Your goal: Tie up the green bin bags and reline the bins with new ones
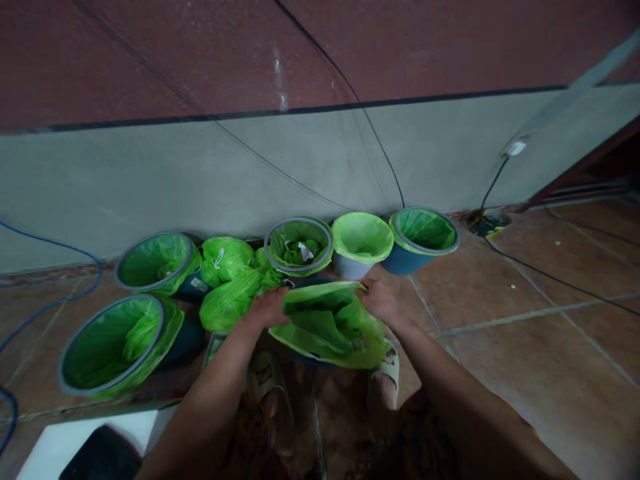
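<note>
Right now both hands work a green plastic bag (330, 323) at the mouth of a bin that sits on the tiled floor (525, 333) between the person's feet, mostly hidden under the liner. The left hand (267, 308) grips the bag's left edge and the right hand (383, 300) grips its right edge, both clenched on the plastic and pulling it apart, so the bag's mouth gapes toward the wall. I judge the step in hand to be fitting this liner over the bin's rim; the plastic is still bunched and slack in the middle, so the job looks about half done. The next move, as I read it, calls for stretching the edge evenly and folding it down around the rim without tearing the thin film. Around it stand 5 other lined bins: 2 on the left (113, 343) (156, 261), and 3 along the wall (299, 245) (361, 241) (424, 237). A tied green bag (227, 280) lies just beside the left hand.
</note>
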`<state>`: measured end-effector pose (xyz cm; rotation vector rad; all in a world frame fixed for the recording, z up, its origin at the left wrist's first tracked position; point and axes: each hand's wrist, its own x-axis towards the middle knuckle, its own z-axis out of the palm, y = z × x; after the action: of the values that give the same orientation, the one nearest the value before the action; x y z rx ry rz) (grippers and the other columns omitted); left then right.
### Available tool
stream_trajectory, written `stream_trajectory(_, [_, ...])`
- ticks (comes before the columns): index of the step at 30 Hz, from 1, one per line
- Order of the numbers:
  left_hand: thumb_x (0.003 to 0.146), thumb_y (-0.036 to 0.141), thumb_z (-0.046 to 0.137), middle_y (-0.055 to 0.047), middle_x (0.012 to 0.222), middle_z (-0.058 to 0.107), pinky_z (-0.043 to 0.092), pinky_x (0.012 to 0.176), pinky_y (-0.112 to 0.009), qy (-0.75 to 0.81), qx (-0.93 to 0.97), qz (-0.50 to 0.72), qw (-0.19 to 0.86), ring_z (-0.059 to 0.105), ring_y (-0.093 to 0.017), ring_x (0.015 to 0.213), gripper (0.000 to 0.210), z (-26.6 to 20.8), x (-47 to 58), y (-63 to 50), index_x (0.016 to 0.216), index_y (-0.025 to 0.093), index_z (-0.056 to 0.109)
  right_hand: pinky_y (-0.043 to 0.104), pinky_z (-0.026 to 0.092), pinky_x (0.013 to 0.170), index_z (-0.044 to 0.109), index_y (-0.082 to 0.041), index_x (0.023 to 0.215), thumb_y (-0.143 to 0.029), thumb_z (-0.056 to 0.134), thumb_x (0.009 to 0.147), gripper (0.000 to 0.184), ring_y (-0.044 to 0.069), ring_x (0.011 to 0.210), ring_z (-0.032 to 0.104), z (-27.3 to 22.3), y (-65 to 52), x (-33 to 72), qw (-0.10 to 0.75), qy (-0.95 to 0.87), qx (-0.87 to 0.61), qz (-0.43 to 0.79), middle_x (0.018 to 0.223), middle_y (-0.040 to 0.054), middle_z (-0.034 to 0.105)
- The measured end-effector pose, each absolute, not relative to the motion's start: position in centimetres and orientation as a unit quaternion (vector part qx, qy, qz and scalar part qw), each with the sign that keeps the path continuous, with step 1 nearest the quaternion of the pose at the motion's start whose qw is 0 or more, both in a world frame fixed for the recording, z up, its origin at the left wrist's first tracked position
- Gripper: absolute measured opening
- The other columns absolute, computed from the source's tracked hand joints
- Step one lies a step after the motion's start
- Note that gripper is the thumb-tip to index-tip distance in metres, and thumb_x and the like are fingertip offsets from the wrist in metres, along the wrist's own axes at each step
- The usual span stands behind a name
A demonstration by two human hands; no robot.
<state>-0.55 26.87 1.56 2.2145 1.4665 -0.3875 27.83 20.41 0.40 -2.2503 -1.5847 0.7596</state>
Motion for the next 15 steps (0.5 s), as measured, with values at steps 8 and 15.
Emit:
stream_trajectory(8, [0.075, 0.036, 0.070, -0.011, 0.132, 0.059, 0.034, 0.105, -0.041, 0.454, 0.848, 0.061, 0.268, 0.051, -0.031, 0.123, 0.060, -0.1, 5.4, 28.0, 0.132, 0.021, 0.055, 0.023, 0.050, 0.068, 0.069, -0.018, 0.084, -0.022, 0.053, 0.082, 0.016, 0.016, 0.075, 0.064, -0.5, 21.2, 26.4, 0.224, -0.575, -0.662, 0.426, 0.079, 0.0001, 0.071])
stream_trajectory(15, [0.082, 0.033, 0.055, 0.003, 0.063, 0.056, 0.037, 0.064, -0.022, 0.402, 0.813, 0.067, 0.416, 0.049, -0.012, 0.063, 0.024, -1.1, 3.5, 30.8, 0.069, 0.016, 0.066, 0.023, 0.051, 0.069, 0.069, -0.019, 0.088, -0.019, 0.065, 0.067, 0.021, 0.015, 0.074, 0.064, -0.2, 22.0, 28.1, 0.217, -0.516, -0.622, 0.548, 0.081, -0.0014, 0.072])
